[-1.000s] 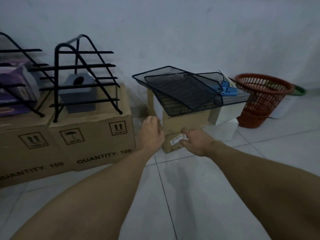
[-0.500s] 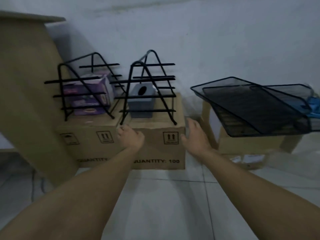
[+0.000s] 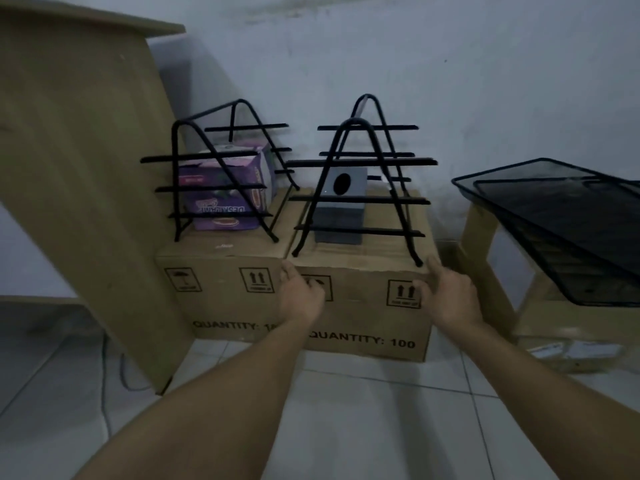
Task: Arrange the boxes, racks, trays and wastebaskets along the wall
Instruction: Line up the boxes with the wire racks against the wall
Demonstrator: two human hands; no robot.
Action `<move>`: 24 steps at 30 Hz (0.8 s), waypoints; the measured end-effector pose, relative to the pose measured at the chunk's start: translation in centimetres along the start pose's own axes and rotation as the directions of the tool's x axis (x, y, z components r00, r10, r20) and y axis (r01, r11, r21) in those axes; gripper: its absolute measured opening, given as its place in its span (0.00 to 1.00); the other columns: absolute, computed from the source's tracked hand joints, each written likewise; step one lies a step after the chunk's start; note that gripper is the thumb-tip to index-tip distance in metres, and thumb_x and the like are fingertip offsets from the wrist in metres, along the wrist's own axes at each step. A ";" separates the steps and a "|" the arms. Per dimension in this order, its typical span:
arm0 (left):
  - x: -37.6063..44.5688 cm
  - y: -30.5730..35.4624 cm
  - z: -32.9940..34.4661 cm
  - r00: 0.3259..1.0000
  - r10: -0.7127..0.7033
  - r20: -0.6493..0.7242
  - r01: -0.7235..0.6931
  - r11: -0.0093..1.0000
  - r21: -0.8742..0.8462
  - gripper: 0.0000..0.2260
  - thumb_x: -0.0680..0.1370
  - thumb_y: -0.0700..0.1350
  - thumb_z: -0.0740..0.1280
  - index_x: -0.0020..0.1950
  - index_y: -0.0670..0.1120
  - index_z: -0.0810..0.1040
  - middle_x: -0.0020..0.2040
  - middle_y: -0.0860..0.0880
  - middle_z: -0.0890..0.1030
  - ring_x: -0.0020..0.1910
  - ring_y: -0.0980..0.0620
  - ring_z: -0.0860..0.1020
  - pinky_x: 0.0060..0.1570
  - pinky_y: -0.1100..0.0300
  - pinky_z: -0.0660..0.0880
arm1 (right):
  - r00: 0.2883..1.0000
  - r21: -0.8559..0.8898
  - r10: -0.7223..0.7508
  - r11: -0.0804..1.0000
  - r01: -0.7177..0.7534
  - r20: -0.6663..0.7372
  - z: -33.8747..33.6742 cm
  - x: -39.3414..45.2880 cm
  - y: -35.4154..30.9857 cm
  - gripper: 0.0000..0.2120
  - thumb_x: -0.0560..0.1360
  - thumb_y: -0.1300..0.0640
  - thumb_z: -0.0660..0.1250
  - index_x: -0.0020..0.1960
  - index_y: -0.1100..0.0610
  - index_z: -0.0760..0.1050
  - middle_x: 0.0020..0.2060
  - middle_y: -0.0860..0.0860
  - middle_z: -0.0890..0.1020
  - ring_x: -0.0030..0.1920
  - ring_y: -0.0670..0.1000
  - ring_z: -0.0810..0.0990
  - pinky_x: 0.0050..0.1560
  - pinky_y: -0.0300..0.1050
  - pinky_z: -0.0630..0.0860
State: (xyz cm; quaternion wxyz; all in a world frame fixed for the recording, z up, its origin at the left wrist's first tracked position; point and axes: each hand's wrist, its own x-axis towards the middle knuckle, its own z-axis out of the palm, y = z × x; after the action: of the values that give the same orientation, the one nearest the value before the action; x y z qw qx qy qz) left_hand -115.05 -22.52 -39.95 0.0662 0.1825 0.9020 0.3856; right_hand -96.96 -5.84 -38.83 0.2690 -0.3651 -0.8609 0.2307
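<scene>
Head view. Your left hand (image 3: 300,299) rests against the front face of the right-hand brown corrugated cardboard carton (image 3: 363,306), at its upper left corner where it meets the left-hand brown cardboard carton (image 3: 221,289). The fingers are loosely curled at the seam; you cannot tell from this angle whether they grip an edge or only press the face. Your right hand (image 3: 450,299) is at the upper right corner of the same carton, fingers spread and relaxed, forefinger raised toward the top edge, holding nothing.

Both cartons stand side by side on the tiled floor against the pale wall (image 3: 450,81), touching each other. The left carton abuts a leaning tan board panel (image 3: 79,168).

Hazards, as a judgement:

1. A black wire A-frame rack (image 3: 360,188) stands loose on the right carton, with a grey box with a round hole (image 3: 344,206) inside it. A jerk or tilt of the carton will likely slide or topple the rack. Move the carton level and slowly.
2. The second black wire rack (image 3: 221,174), holding a purple printed packet (image 3: 225,192), stands on the left carton. Friction at the seam may drag that carton and disturb this rack.
3. Stacked black mesh trays (image 3: 561,230) overhang a low wooden stand (image 3: 485,258) just beside the carton on the right. Shifting the carton rightward risks striking the stand and dislodging the trays.
4. A grip at the upper corners only may let the carton tip forward.
</scene>
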 end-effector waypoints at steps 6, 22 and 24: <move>-0.2 0.9 0.4 1.000 -0.007 0.020 0.008 0.998 -0.060 0.33 0.81 0.43 0.57 0.80 0.39 0.41 0.80 0.40 0.49 0.75 0.42 0.62 0.70 0.53 0.65 | 0.999 -0.033 0.019 0.999 -0.020 -0.030 0.0 -0.2 0.3 0.23 0.78 0.55 0.68 0.71 0.59 0.70 0.53 0.60 0.82 0.52 0.60 0.80 0.50 0.48 0.76; 0.9 0.3 1.3 0.999 0.041 -0.001 -0.040 0.981 -0.190 0.37 0.81 0.40 0.60 0.79 0.43 0.36 0.77 0.45 0.29 0.78 0.42 0.52 0.72 0.50 0.64 | 0.998 0.141 0.044 0.989 -0.038 -0.037 1.6 1.5 0.9 0.25 0.78 0.61 0.68 0.74 0.54 0.69 0.63 0.53 0.79 0.61 0.52 0.77 0.59 0.37 0.68; 0.6 0.2 1.1 0.996 0.075 -0.054 -0.076 0.997 -0.024 0.36 0.80 0.42 0.61 0.80 0.44 0.40 0.77 0.42 0.30 0.79 0.40 0.47 0.74 0.46 0.59 | 0.999 0.151 0.041 0.988 -0.037 -0.026 1.4 1.5 1.0 0.24 0.79 0.62 0.66 0.74 0.54 0.68 0.63 0.53 0.80 0.59 0.49 0.76 0.59 0.37 0.69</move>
State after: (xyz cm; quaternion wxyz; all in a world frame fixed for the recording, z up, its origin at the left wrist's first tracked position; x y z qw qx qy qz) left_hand -115.28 -21.40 -40.52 0.0299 0.2053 0.8909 0.4041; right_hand -98.25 -4.35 -40.07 0.3040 -0.3638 -0.8296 0.2951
